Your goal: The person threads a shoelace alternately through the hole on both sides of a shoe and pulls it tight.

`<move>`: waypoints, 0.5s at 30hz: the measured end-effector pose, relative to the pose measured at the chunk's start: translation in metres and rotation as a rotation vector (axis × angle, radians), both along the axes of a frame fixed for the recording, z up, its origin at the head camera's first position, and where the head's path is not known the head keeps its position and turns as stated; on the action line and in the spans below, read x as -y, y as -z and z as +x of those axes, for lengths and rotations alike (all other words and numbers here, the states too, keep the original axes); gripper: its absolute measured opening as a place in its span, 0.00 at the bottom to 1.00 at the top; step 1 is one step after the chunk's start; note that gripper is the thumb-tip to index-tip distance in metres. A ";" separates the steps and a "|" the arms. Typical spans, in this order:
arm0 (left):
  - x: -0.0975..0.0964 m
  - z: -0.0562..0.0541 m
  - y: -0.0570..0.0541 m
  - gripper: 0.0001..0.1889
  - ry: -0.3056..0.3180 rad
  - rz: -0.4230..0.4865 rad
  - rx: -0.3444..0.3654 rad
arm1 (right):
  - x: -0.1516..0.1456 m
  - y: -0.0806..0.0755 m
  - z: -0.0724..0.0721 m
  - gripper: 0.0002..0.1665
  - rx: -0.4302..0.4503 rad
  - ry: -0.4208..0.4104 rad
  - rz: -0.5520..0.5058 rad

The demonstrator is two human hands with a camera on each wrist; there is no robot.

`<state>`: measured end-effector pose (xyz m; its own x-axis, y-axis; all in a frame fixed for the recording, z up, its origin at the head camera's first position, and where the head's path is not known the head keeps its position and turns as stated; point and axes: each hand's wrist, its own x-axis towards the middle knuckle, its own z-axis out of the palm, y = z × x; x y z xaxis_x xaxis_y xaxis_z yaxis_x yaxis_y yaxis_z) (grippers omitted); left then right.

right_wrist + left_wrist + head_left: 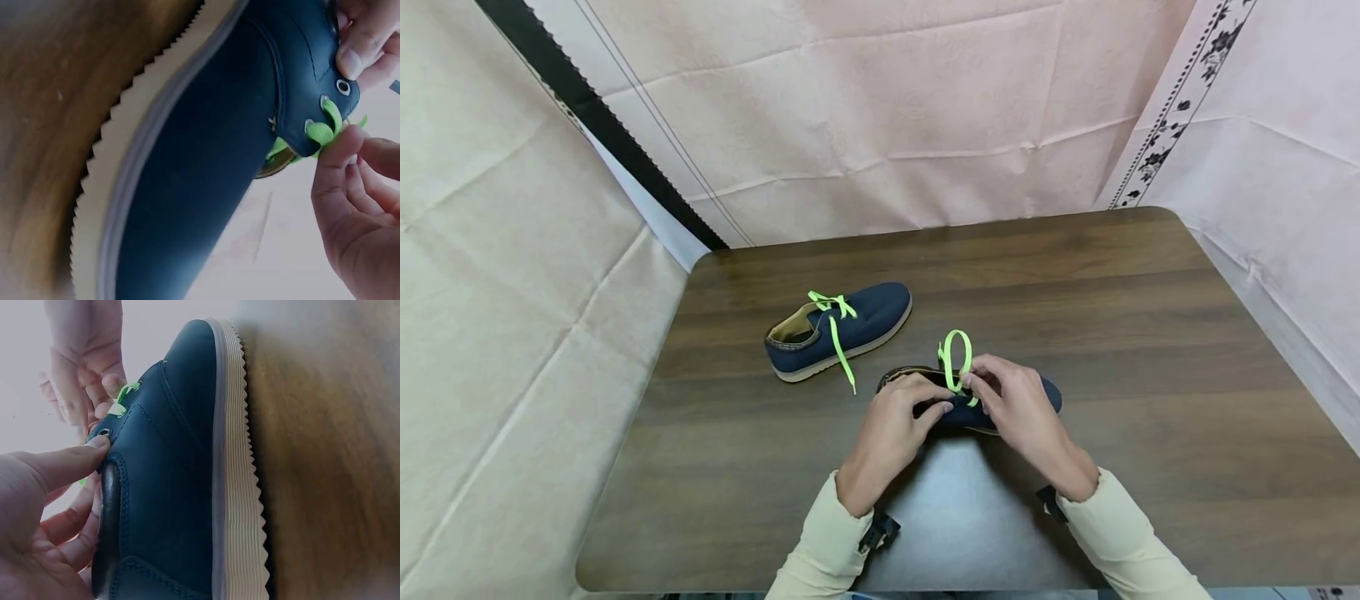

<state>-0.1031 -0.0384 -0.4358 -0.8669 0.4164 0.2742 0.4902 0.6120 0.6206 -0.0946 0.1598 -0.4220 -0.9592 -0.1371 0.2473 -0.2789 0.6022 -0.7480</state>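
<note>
A navy shoe [1051,393] with a pale ridged sole lies between the hands on the table, toe to the right. My left hand [895,417] pinches the edge of its eyelet flap near the top metal eyelet [105,432], thumb outside. On the other side, my right hand [1022,412] pinches the neon green shoelace [320,133] between thumb and fingertip, close to the eyelets. A loop of that lace [967,350] stands up above the shoe opening. In the right wrist view the lace passes through the lower eyelets, while the top eyelet [343,87] holds no lace.
A second navy shoe [876,312] sits farther back to the left, its green lace [841,354] hanging over the side onto the brown wooden table [737,467]. Pale cloth sheets [925,108] hang behind and beside the table.
</note>
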 end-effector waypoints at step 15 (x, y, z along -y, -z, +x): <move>0.003 0.001 0.013 0.07 0.049 0.083 -0.200 | -0.013 -0.013 -0.022 0.05 0.239 -0.181 0.037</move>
